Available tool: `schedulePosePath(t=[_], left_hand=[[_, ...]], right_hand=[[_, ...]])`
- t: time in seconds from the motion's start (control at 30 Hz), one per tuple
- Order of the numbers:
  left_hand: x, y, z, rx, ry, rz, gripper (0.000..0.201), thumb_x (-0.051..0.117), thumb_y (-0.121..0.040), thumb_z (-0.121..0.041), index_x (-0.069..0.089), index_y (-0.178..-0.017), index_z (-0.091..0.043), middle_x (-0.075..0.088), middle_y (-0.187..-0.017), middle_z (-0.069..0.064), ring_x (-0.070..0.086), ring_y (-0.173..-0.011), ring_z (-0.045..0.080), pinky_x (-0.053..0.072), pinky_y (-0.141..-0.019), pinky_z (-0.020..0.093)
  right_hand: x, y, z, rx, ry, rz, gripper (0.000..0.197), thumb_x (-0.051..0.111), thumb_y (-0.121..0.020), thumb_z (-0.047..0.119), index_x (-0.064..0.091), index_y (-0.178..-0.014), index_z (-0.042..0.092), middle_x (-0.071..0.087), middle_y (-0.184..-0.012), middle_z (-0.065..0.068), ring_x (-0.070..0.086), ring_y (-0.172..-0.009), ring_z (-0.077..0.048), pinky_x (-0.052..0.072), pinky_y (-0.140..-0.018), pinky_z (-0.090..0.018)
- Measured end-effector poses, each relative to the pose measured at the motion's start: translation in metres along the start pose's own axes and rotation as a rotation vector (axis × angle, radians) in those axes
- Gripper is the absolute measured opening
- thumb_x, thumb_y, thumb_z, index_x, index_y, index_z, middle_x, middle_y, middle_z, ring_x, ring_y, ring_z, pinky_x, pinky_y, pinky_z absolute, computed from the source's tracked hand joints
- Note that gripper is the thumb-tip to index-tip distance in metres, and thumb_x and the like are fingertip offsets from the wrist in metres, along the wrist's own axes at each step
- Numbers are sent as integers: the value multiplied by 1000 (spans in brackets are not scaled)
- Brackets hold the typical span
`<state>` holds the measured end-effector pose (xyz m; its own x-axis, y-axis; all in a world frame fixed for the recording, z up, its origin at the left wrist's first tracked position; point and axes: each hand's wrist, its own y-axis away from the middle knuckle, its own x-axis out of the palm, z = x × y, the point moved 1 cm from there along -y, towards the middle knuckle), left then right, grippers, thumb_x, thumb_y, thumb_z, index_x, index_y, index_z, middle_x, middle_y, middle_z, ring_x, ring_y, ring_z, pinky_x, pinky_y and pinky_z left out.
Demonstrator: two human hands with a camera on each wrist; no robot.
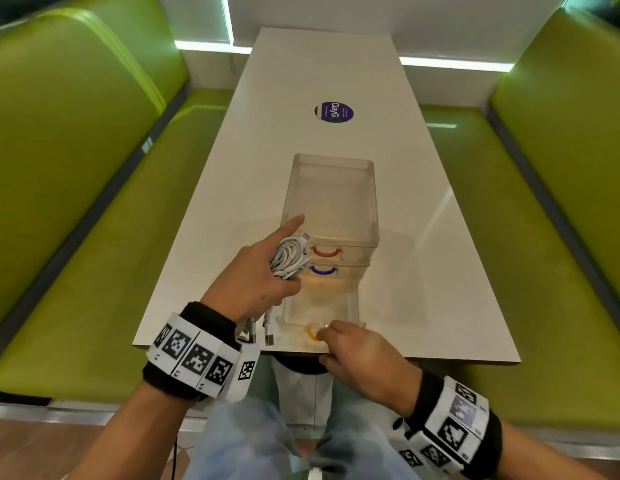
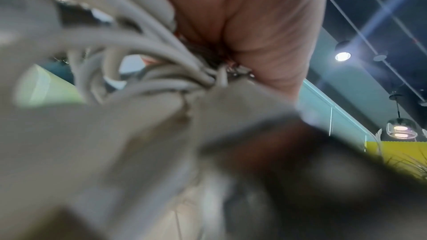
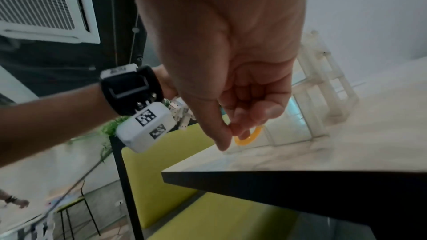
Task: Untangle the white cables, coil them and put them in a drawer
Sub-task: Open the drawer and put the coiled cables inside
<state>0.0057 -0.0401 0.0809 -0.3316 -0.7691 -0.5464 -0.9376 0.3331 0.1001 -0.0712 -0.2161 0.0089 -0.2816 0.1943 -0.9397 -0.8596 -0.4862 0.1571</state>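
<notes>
My left hand (image 1: 263,271) grips a bundle of coiled white cables (image 1: 290,258), held above the pulled-out bottom drawer (image 1: 319,308) of a clear drawer unit (image 1: 331,202). Plug ends (image 1: 268,332) hang below the hand. In the left wrist view the cables (image 2: 138,72) fill the frame, blurred, against the palm. My right hand (image 1: 339,337) pinches the yellow ring handle (image 1: 311,333) of that bottom drawer; the right wrist view shows fingers curled on the yellow handle (image 3: 250,137). The drawers with red (image 1: 326,252) and blue (image 1: 323,270) handles are closed.
The white table (image 1: 232,209) runs away from me, with a round purple sticker (image 1: 333,112) further along. Green padded benches (image 1: 76,168) flank both sides. The table's near edge (image 3: 277,174) lies just under my right hand. My legs are below it.
</notes>
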Motion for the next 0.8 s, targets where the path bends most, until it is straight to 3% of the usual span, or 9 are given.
schedulePosePath(t=[0.07,0.2,0.3,0.4,0.47,0.6,0.67,0.73,0.8], left_hand=[[1,0,-1,0,2,14,89,67,-75,-7,28,-139,-55,64,-106,-8,62,-55,7,54,-54,21],[2,1,-3,0,-8,12,89,67,-75,-9,27,-141,-53,65,-105,-7,62,-55,4,52,-54,19],[4,1,-4,-2,-27,4,90,67,-75,-11,25,-141,-53,65,-104,-7,61,-59,3,57,-60,26],[5,1,-4,-15,-41,-9,89,66,-74,-13,24,-141,-54,66,-102,-7,63,-61,11,59,-66,37],[5,1,-5,-12,-27,-7,89,66,-75,-12,23,-142,-53,65,-103,-7,64,-61,13,59,-64,35],[6,9,-10,15,127,-2,88,67,-79,-4,26,-143,-49,64,-103,-8,65,-63,19,58,-62,29],[6,16,-15,74,291,-49,82,68,-80,-1,34,-141,-44,65,-105,-3,68,-77,18,57,-68,30],[13,22,-21,129,545,-132,67,68,-81,2,45,-134,-33,65,-101,1,68,-85,18,56,-71,32],[26,26,-31,112,824,-230,53,69,-80,-1,54,-124,-26,65,-90,1,67,-83,18,55,-71,32]], right_hand=[[-6,9,4,-42,-28,-1,33,45,-91,32,57,-117,15,60,-106,-4,60,-98,-24,48,-81,-35],[-17,-1,-4,-30,-3,-194,34,57,-79,34,64,-109,19,64,-95,-1,62,-83,-19,53,-69,-28],[-21,-11,-6,56,110,19,29,50,-90,27,58,-115,16,60,-109,-6,59,-97,-28,43,-82,-36],[-16,-3,6,-84,109,93,21,50,-88,22,59,-105,14,62,-100,-8,60,-89,-31,40,-72,-34],[-14,5,10,-100,50,93,20,55,-86,22,60,-104,14,62,-99,-7,60,-90,-29,38,-70,-32],[-33,8,2,-6,-266,-3,60,66,-80,47,49,-132,22,55,-120,4,53,-104,-8,43,-86,-18],[-53,10,6,1,-572,-122,82,67,-73,59,36,-141,26,47,-132,11,46,-112,4,39,-94,-10],[-71,8,17,-47,-856,-130,90,62,-70,65,24,-145,33,36,-143,20,35,-128,9,33,-105,-11],[-81,-3,29,-140,-1051,-111,84,58,-73,55,20,-145,33,33,-146,22,30,-135,7,28,-111,-16]])
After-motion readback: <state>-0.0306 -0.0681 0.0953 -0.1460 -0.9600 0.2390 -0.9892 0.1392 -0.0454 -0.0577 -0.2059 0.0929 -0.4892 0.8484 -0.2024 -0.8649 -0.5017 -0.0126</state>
